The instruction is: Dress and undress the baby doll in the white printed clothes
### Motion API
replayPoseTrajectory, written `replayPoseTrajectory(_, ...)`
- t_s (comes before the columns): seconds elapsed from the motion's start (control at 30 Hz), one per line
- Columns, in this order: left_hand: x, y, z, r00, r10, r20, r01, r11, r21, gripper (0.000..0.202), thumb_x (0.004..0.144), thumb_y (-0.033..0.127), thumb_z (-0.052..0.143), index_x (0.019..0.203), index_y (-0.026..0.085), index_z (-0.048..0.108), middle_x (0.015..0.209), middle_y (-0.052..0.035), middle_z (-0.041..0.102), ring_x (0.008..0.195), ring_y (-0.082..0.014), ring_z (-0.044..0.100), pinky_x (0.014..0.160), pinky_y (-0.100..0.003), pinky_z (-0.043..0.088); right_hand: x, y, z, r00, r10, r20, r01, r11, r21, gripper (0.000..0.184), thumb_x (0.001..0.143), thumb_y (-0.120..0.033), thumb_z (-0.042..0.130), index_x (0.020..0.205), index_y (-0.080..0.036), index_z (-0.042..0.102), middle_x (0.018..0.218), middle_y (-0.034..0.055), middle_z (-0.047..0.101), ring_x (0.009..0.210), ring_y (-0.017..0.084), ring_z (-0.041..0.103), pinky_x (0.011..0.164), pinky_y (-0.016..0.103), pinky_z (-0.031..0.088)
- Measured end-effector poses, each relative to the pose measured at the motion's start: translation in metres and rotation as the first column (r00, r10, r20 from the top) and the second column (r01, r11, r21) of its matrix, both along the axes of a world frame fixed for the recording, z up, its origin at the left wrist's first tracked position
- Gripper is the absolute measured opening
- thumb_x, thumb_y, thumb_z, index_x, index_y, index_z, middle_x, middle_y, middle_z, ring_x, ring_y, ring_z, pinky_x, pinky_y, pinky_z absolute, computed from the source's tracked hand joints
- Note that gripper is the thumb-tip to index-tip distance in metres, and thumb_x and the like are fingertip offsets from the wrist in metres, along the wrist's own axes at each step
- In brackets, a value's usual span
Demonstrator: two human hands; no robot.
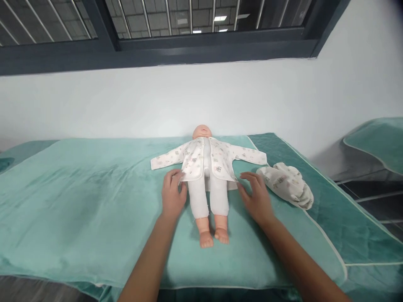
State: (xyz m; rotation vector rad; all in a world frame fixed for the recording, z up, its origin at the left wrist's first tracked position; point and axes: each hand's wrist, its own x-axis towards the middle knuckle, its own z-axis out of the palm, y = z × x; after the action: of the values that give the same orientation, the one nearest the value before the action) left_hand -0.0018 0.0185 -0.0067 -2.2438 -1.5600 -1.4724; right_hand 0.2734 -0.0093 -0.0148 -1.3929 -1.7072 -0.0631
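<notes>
A baby doll (208,197) lies on its back on a teal blanket (88,197), head toward the wall. It wears a white printed jacket (201,159) that lies open at the front, and white leggings. My left hand (173,193) pinches the jacket's lower left hem beside the doll's hip. My right hand (256,195) rests with fingers spread on the blanket, its fingertips touching the jacket's lower right hem. A bundled white printed garment (288,182) lies on the blanket just right of my right hand.
The blanket covers a padded table against a white wall, with a darker teal cover (346,218) showing on the right. Another teal-covered table (378,142) stands at the far right. A barred window runs along the top.
</notes>
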Motion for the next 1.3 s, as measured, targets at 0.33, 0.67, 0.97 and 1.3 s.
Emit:
replayPoseTrajectory(0.33, -0.002, -0.020, 0.007, 0.996, -0.040, 0.077, 0.044, 0.998, -0.055, 0.023, 0.084, 0.005, 0.040, 0.092, 0.022, 0.055, 0.118, -0.0082, 0.059, 0.115, -0.0214, 0.055, 0.099, -0.041, 0.047, 0.142, -0.013, 0.018, 0.818, -0.271, 0.508, 0.453, 0.847, -0.278, 0.020, 0.085, -0.034, 0.054, 0.100, -0.023, 0.061, 0.103, 0.0178, 0.067, 0.091, 0.034, 0.061, 0.077, 0.048, 0.042)
replayPoseTrajectory(0.67, 0.060, -0.086, 0.106, 0.757, -0.395, 0.520, 0.615, 0.700, -0.363, 0.051, 0.086, 0.036, 0.062, 0.134, 0.025, 0.048, 0.126, -0.0082, 0.063, 0.122, -0.0248, 0.057, 0.098, -0.038, 0.050, 0.029, -0.054, 0.161, 0.712, 0.118, -0.692, -0.441, 0.843, -0.310, 0.042, 0.079, -0.051, 0.067, 0.111, -0.024, 0.064, 0.096, 0.0062, 0.070, 0.083, 0.026, 0.068, 0.070, 0.038, 0.054)
replayPoseTrajectory(0.97, 0.039, -0.104, 0.153, 0.549, -0.246, 0.799, 0.598, 0.784, -0.169, 0.037, 0.080, 0.039, 0.071, 0.109, 0.018, 0.068, 0.117, -0.0076, 0.070, 0.113, -0.0255, 0.063, 0.100, -0.037, 0.048, -0.028, -0.062, 0.178, 0.881, 0.237, -0.410, -0.369, 0.886, -0.281, 0.023, 0.084, -0.045, 0.056, 0.086, -0.022, 0.062, 0.080, -0.0003, 0.066, 0.076, 0.019, 0.062, 0.063, 0.029, 0.049)
replayPoseTrajectory(1.3, 0.028, -0.108, 0.211, 0.385, -0.341, 0.857, 0.710, 0.703, -0.040, 0.034, 0.084, 0.039, 0.068, 0.110, 0.017, 0.070, 0.106, -0.0084, 0.072, 0.103, -0.0245, 0.065, 0.091, -0.034, 0.049, -0.047, -0.083, 0.201, 0.870, 0.488, 0.078, -0.489, 0.872, -0.009, 0.043, 0.088, -0.024, 0.056, 0.130, -0.029, 0.048, 0.140, 0.0070, 0.048, 0.132, 0.026, 0.043, 0.106, 0.044, 0.039)
